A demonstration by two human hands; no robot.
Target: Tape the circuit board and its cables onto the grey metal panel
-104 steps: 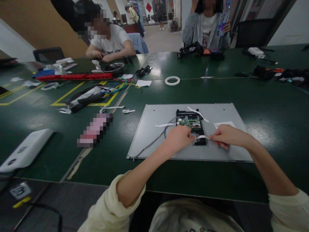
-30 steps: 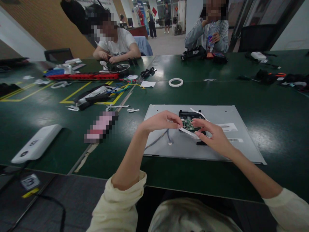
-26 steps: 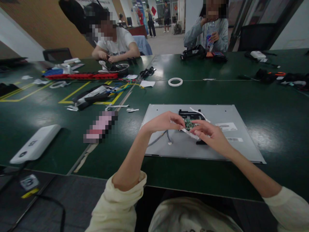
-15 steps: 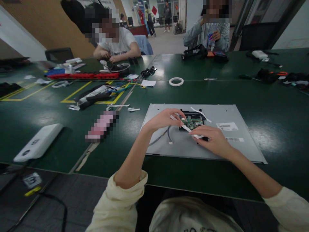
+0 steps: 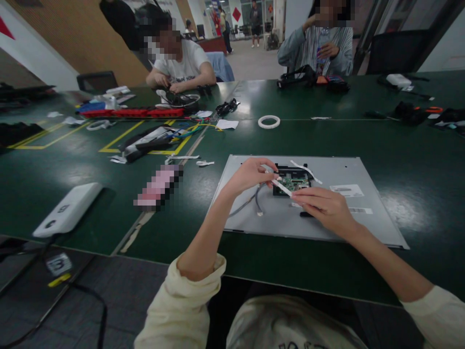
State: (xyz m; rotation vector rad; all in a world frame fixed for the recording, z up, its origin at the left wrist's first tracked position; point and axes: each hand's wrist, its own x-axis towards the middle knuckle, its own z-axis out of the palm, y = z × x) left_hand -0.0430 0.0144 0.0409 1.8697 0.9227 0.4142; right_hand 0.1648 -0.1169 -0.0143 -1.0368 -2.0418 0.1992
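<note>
My left hand (image 5: pixel 254 175) pinches one end of a narrow white strip (image 5: pixel 282 187), which looks like tape. Its other end is between the thumb and fingers of my right hand (image 5: pixel 325 207), so the strip stretches slantwise between both. Below them a flat grey metal panel (image 5: pixel 250 224) lies on the table. A green circuit board (image 5: pixel 290 182) sits in a black frame on the panel, partly hidden by my hands. Across the frame's far edge lies another curved white strip (image 5: pixel 307 170). A grey-blue cable (image 5: pixel 258 199) with a white plug rests left of the board.
On the green table (image 5: pixel 327 140) are a white ring-shaped roll (image 5: pixel 269 121), a pink blurred rectangular item (image 5: pixel 159 186) and a white power bank-like box (image 5: pixel 69 209). Wires and red strips (image 5: pixel 134 112) lie far left. Two people (image 5: pixel 185 63) sit across the table.
My right hand has shifted slightly along the strip, and less of it shows at its fingers. The view has turned slightly left. Both hands remain over the panel.
</note>
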